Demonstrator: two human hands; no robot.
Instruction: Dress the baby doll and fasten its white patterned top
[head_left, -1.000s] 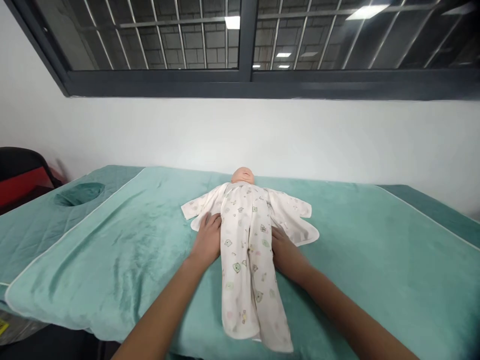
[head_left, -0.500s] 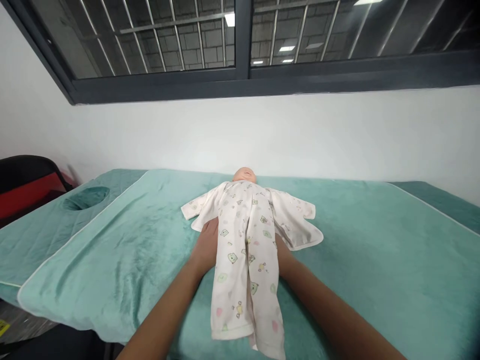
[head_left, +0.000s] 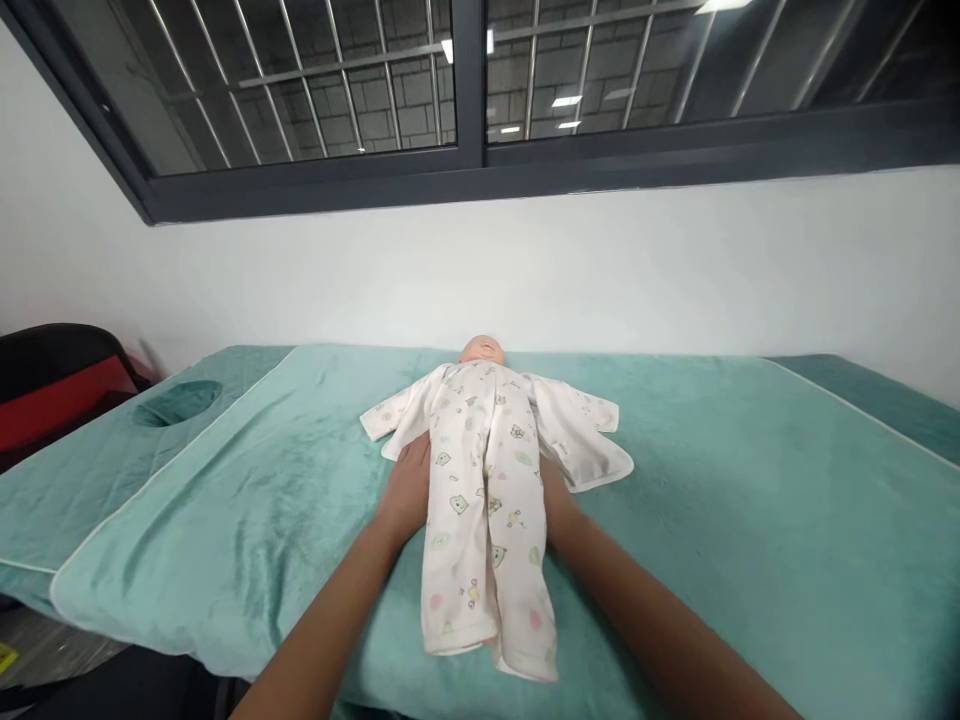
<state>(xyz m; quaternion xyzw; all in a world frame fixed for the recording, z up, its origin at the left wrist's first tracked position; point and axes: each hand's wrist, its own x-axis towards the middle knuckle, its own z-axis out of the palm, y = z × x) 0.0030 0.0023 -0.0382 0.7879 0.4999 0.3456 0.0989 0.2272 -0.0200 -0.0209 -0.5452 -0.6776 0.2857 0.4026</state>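
Note:
A baby doll lies on its back with its head toward the wall. A white long-sleeved baby shirt with a small print spreads out on both sides of it. Printed white baby pants lie down the middle over the doll's body, their legs pointing toward me. My left hand rests against the left side of the pants, fingers stretched forward, their tips running under the cloth. On the other side, my right hand touches the pants' right edge; its fingers are hidden beneath the clothes.
The doll lies on a padded bed with a green plush cover. A round face hole is at the bed's left end, beside a red and black chair. Behind are a white wall and a barred window.
The view has shifted slightly. The lower ends of the pants legs lie a little farther from me. Both hands keep their places at the sides of the pants.

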